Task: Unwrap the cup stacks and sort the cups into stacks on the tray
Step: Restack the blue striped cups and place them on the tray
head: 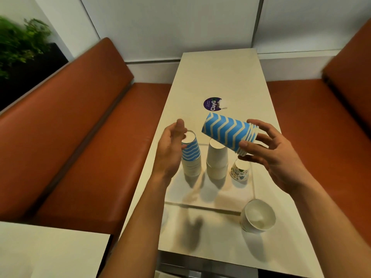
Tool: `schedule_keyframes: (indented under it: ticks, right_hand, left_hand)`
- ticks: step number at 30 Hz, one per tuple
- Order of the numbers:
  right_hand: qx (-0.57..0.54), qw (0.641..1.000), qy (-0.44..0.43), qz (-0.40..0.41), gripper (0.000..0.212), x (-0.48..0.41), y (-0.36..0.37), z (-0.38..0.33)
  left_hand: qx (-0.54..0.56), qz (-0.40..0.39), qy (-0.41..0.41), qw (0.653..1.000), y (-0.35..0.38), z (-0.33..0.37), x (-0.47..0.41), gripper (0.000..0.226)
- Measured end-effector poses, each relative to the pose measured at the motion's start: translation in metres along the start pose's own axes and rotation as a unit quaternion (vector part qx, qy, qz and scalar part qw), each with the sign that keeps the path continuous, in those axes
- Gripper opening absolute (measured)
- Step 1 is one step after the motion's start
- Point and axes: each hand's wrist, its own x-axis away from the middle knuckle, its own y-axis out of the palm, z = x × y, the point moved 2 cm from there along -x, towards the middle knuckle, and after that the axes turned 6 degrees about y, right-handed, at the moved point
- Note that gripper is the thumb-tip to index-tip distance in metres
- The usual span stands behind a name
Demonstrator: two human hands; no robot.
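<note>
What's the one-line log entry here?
right hand holds blue zigzag cup stack | left hand open | white cup stack, patterned cup on tray

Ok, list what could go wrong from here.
1. The right hand holds the blue zigzag stack sideways by its rim end only, so cups might slip off and hit the white stack beneath.
2. The left hand is open close beside the blue-topped stack and could knock it over.

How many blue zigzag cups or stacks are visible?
2: a nested stack in the right hand; one cup topping the left white stack. More may hide inside.
</note>
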Motion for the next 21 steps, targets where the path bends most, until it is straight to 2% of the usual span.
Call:
schedule_keyframes:
  ticks: [2,5,8,12,16,18,21]
  right_hand:
    - [0.0,1.0,0.005,-0.009,0.073,0.0,0.002,0.001]
    - [0.013,0.999,0.022,-0.027,0.079,0.0,0.005,0.004]
    - [0.03,0.998,0.035,-0.035,0.076,0.001,0.008,0.006]
    - [0.018,0.999,0.025,-0.024,0.074,-0.001,0.011,0.004]
    - [0.006,1.0,0.01,0.005,0.07,-0.004,0.004,-0.002]
    - [0.0,1.0,0.008,0.022,0.073,-0.003,-0.001,-0.004]
    - [-0.01,0.999,0.009,0.042,0.08,-0.002,-0.006,-0.005]
  left_hand:
    - [0.085,-0.05,-0.058,0.993,0.006,0.003,0.008,0.064]
    - [0.143,-0.117,-0.091,0.979,0.02,0.001,0.02,0.048]
    - [0.172,-0.137,-0.097,0.971,0.029,-0.002,0.027,0.054]
    - [0.168,-0.08,-0.082,0.979,0.024,0.002,0.021,0.057]
    - [0.17,0.038,-0.029,0.984,-0.001,0.014,-0.003,0.036]
    - [0.131,0.087,0.02,0.987,-0.016,0.023,-0.016,0.04]
    - [0.043,0.112,0.09,0.989,-0.031,0.028,-0.026,0.053]
